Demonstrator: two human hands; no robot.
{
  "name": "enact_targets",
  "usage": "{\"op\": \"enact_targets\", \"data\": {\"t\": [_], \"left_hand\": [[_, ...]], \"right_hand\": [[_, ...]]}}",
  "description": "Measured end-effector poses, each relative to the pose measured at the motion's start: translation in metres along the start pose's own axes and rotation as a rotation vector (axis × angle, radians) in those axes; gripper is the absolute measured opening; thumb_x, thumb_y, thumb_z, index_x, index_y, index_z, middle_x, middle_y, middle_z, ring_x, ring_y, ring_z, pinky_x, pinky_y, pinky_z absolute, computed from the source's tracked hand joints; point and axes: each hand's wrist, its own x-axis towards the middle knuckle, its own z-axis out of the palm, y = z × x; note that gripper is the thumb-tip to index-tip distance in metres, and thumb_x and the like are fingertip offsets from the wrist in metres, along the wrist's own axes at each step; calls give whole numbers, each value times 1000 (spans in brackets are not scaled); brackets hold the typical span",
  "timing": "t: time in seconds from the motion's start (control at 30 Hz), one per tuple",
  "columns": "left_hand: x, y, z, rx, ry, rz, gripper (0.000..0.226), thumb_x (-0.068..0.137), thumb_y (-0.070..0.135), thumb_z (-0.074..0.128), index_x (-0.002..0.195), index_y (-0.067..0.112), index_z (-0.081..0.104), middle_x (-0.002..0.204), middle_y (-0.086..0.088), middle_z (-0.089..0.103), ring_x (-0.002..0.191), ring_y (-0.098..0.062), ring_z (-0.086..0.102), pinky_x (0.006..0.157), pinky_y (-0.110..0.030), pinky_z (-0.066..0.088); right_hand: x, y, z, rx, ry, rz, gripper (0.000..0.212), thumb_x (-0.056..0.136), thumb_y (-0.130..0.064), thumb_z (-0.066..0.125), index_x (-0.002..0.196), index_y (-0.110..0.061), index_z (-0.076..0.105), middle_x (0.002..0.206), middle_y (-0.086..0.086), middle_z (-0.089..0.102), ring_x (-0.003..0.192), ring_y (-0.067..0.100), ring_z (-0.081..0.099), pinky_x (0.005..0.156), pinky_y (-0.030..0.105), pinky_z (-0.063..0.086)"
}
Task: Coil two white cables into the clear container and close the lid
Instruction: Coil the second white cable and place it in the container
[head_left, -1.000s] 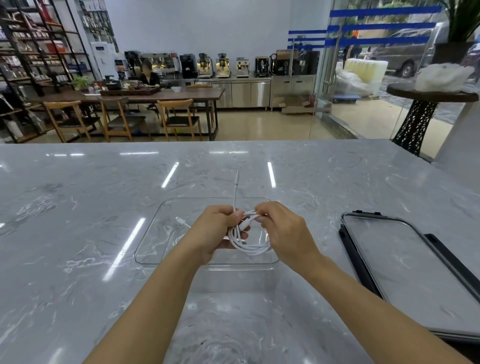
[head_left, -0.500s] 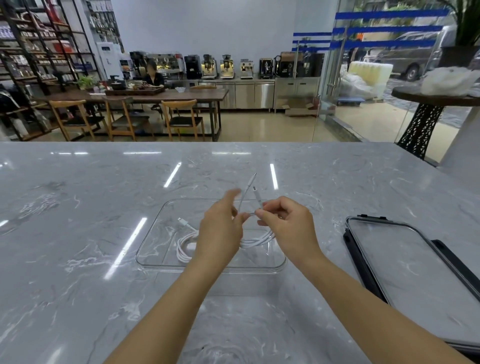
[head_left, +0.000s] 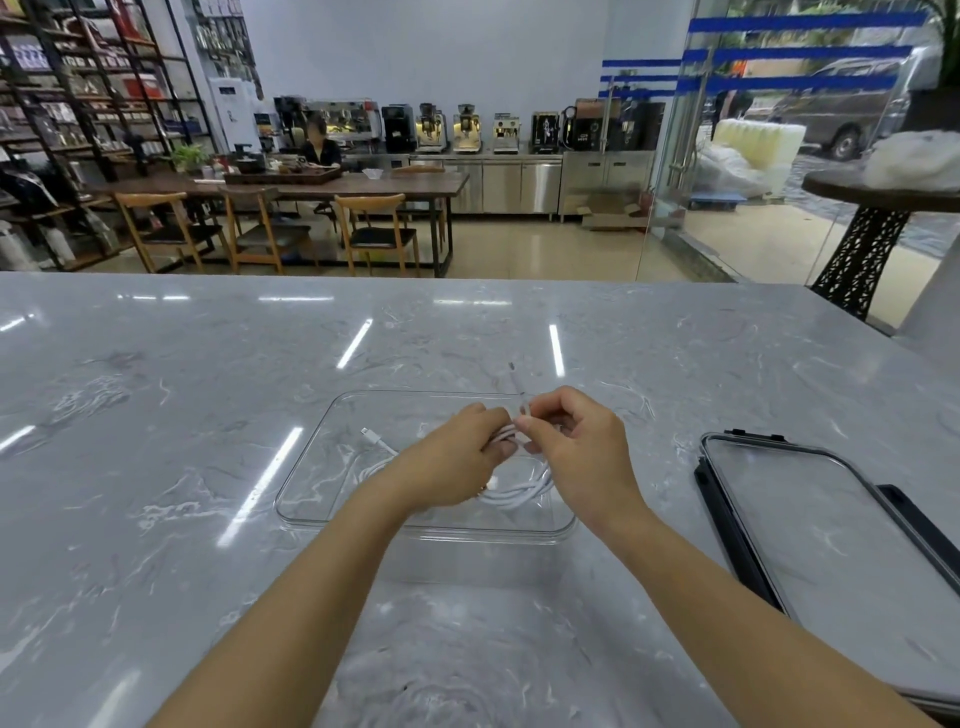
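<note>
A: Marble (head_left: 197, 426) under both forearms: grey, white-veined, polished, streaked with bright strip reflections left of the left hand and ahead of the right.

B: And the hands themselves?

A: Close together, fingertips nearly meeting. Left hand (head_left: 457, 462) pinching a white cable (head_left: 519, 496); right hand (head_left: 584, 457) curled round the same bundle, with a plug end (head_left: 516, 382) poking up past its knuckles.

B: Rest of the cable?

A: Looped below and between the hands, inside a clear container (head_left: 332, 478) directly under them. Another connector (head_left: 370, 432) lying in there too, just left of the left hand. Hard to tell whether one cable or two.

B: Lid (head_left: 831, 545)?

A: Off. Flat on the marble, well to the right of the right hand; clear panel in a black frame.

B: Beyond the counter?

A: Far ahead of the left hand, long wooden table (head_left: 363, 184) with wooden chairs (head_left: 376, 228) and a seated person (head_left: 319, 148) behind it. Dark shelving (head_left: 78, 104) crammed with goods further left. Straight ahead of the hands, row of coffee machines (head_left: 467, 127) on steel cabinets (head_left: 509, 182) against a pale wall. Ahead of the right hand, glass doors (head_left: 670, 208) with blue stripes, cardboard box (head_left: 608, 215) on the tiled floor beside them, parked car (head_left: 841, 114) outside. Far right, round table (head_left: 831, 189) on black lattice legs, white bundle (head_left: 914, 156) on top.
</note>
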Motion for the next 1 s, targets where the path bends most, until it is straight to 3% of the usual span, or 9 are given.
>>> {"op": "enact_targets", "data": {"t": [0.07,0.13,0.23,0.33,0.4,0.5,0.67,0.83,1.0], "left_hand": [[0,-2,-5,-143,-11,10,22,86,14,58,73,22,43,81,4,39,67,-11,42,60,-16,42],[1,-5,-8,-178,15,5,27,76,7,66,69,19,43,80,3,38,65,-13,41,56,-21,41],[3,-2,-3,40,129,-34,28,71,24,74,66,15,47,76,6,35,62,-11,40,58,-30,37],[3,-5,2,399,335,33,43,76,52,62,60,17,43,71,6,34,58,-13,36,53,-28,26],[-2,-8,3,580,430,151,44,80,56,54,64,16,47,70,4,41,57,-18,40,53,-28,25],[-5,-12,6,635,554,265,41,80,51,55,71,12,61,57,-1,59,44,-26,53,46,-25,24],[-1,-21,12,422,516,207,32,92,47,40,98,23,61,73,0,69,68,-26,61,53,-29,29],[-3,-23,14,486,502,285,37,93,46,34,120,34,55,80,2,70,69,-23,63,53,-27,30],[-4,-13,16,755,699,414,31,79,18,69,107,6,67,64,-1,69,40,-21,58,34,-21,31]], "right_hand": [[1,-1,3,-88,-8,-45,13,83,-11,64,73,-17,58,72,-5,59,73,18,58,71,22,50],[0,-3,4,-169,-30,-82,9,86,-15,61,78,-14,56,70,-6,56,69,15,54,68,23,44],[2,-5,5,-140,-70,-52,9,87,-13,59,80,-12,53,70,2,60,69,18,62,65,29,51],[5,-6,4,-87,-113,9,14,86,-11,60,75,-14,53,67,2,59,64,14,65,60,31,56],[7,-6,2,-74,-115,43,19,84,-10,63,69,-18,53,65,2,59,57,6,62,56,24,55],[14,-9,0,-36,-113,79,18,82,-10,65,68,-15,55,66,8,61,56,14,61,56,28,52],[20,-11,-1,34,-145,109,16,80,-7,67,67,-11,56,64,8,59,58,22,59,62,41,53],[18,-7,-2,100,-148,146,17,78,-5,67,66,-10,57,63,8,60,55,14,58,54,22,50],[19,-13,-1,193,-125,166,18,81,-4,65,67,-12,56,62,3,61,56,7,62,56,15,47]]}}
